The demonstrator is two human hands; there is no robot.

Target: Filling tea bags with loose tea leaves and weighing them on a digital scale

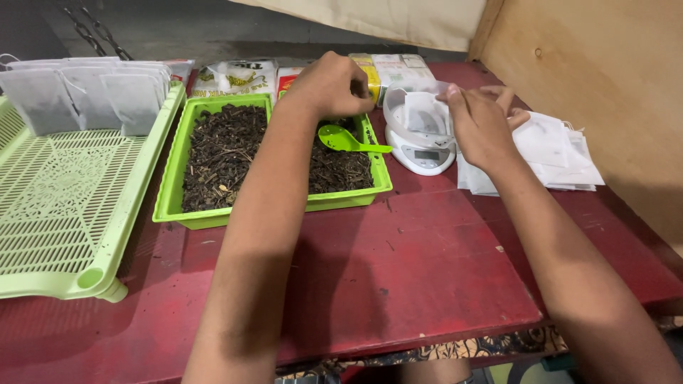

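A: In the head view, what is the left hand (333, 85) doing?

B: It hovers over the far right corner of the bright green tray (169, 192), fingers curled in toward the palm. Whether they pinch anything I cannot tell; the knuckles hide the fingertips. A green plastic scoop (340, 139) lies just below it on the dark dried leaves (228, 149) that fill the tray.

A: And the right hand (480, 124)?

B: It is at the small white kitchen scale (423, 153), thumb and fingers gripping the edge of a white filter bag (421, 112) that stands in the clear bowl on the scale.

A: Where are the other bags?

B: A loose stack of flat empty white bags (562, 153) lies on the red table (427, 263) just right of the scale, partly under the right hand. On the far left, a pale green slatted rack (64, 206) holds a row of filled bags (85, 96) standing along its far edge.

A: Anything behind the tray?

B: Printed packets (238, 77), touching its far rim, and a wooden panel (597, 85) on the right.
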